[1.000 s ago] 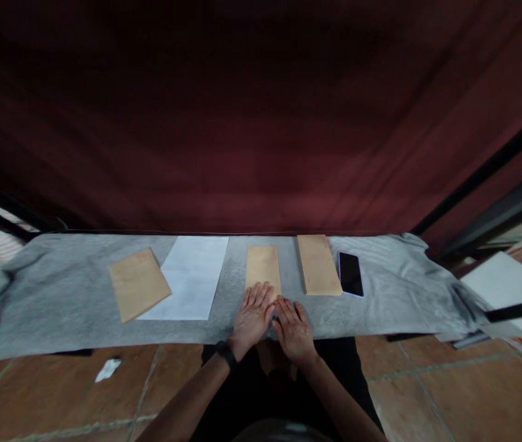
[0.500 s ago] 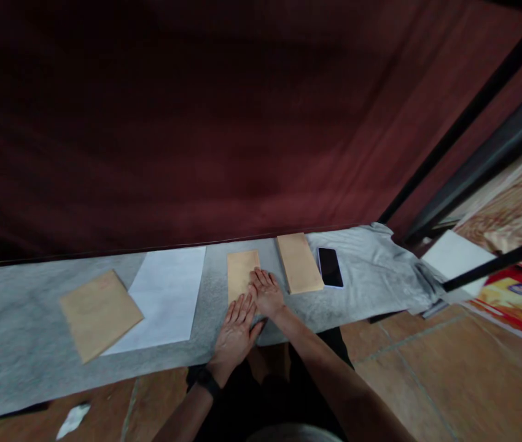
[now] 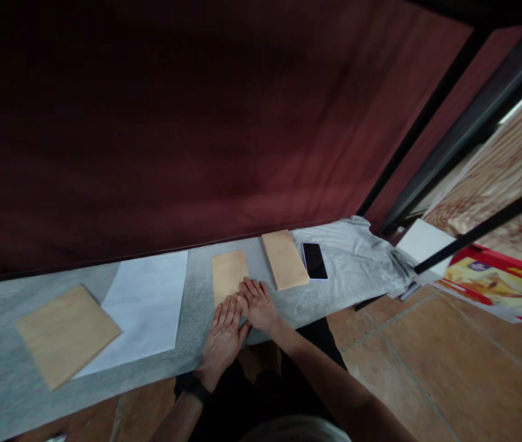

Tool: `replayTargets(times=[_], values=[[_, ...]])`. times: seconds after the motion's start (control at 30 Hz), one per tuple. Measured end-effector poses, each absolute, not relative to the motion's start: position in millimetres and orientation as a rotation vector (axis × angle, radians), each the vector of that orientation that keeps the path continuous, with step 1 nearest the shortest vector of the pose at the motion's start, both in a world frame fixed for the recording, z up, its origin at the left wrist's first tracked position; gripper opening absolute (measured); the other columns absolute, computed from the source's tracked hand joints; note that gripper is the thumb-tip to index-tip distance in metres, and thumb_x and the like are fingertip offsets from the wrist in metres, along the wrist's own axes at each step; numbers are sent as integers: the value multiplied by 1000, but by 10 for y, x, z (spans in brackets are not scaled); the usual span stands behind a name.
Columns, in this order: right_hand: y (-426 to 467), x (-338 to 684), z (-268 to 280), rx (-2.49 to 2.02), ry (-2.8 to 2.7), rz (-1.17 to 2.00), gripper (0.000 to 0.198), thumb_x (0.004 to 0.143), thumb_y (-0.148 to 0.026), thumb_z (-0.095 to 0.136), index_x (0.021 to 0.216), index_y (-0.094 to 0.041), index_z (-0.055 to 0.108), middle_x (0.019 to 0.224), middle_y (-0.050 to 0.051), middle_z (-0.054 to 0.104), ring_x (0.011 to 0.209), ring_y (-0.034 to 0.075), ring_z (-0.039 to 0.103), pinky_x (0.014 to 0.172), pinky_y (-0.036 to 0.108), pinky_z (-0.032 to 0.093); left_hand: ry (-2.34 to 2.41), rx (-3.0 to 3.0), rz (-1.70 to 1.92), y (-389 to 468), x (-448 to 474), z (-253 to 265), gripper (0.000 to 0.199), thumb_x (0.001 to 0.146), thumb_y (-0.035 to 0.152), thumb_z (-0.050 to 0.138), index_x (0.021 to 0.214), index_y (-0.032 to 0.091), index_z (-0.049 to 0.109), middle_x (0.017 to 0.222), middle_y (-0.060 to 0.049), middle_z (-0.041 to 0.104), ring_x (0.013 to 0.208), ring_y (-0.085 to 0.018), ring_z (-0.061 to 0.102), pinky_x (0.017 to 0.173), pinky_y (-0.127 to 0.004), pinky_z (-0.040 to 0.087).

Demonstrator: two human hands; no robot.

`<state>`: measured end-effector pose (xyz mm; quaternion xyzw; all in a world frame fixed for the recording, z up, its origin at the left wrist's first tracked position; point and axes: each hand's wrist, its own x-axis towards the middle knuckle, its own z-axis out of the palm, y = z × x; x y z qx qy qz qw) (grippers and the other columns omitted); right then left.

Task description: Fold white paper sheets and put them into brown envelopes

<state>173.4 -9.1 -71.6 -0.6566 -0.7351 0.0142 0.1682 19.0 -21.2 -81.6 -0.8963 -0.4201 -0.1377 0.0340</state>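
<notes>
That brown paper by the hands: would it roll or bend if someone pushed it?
The brown paper likely wouldn't roll, since it lies flat. It looks thin, so it would probably bend. The left hand on its near end might hinder sliding.

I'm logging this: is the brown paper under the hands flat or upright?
Flat: the brown paper lies along the gray cloth, the left hand and right hand at its near end.

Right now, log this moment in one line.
left hand: on middle brown paper; right hand: at that paper's right edge; phone: right of hands; white sheet: left
</notes>
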Motion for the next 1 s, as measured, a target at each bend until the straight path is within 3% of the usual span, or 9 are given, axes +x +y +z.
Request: replayTargets(times=[0.13, 0.3, 0.5, 0.63, 0.77, 1.0], values=[[-624, 1827, -760, -1721, -2121, 33, 48, 104, -40, 41, 148, -21, 45, 150, 6, 50, 138, 19, 46, 119, 39, 31, -1320, -2736, -440, -247, 173, -856, 58, 96, 33, 38, 148, 10, 44, 155, -14, 42, 148, -28, 32, 121, -50, 28], [-898, 1883, -822, -1734, -2052, 49, 49, 104, -44, 41, 147, -22, 46, 151, 4, 49, 138, 21, 47, 121, 42, 27, -1535, -2537, -565, -397, 127, -921, 65, 100, 43, 29, 151, 3, 36, 153, -23, 41, 146, -35, 33, 117, -59, 27], [-914, 1822, -860, -1753, -1988, 11, 52, 102, -41, 45, 150, -21, 42, 150, 7, 51, 137, 23, 48, 120, 45, 28, -1627, -2431, -607, -525, 30, -909, 71, 101, 48, 28, 156, 4, 24, 152, -25, 41, 144, -36, 37, 116, -57, 31], [-933, 1836, -853, -1722, -2017, 21, 52, 103, -39, 44, 151, -20, 40, 150, 7, 50, 139, 23, 46, 120, 45, 26, -1661, -2465, -566, -579, 100, -858, 66, 102, 46, 29, 155, 6, 29, 155, -21, 40, 146, -33, 33, 118, -54, 30], [-953, 1849, -843, -1730, -2053, 16, 50, 102, -33, 43, 151, -20, 41, 151, 8, 49, 139, 24, 45, 120, 46, 27, -1588, -2610, -475, -666, 206, -840, 59, 101, 43, 34, 154, 17, 35, 157, -12, 38, 148, -28, 31, 120, -50, 30], [-862, 1899, -812, -1727, -2024, 115, 45, 98, -23, 44, 143, -21, 52, 145, 7, 56, 134, 24, 50, 115, 45, 33, -1740, -2521, -431, -677, 101, -820, 59, 101, 40, 35, 149, 6, 42, 155, -21, 39, 145, -32, 37, 116, -49, 36]])
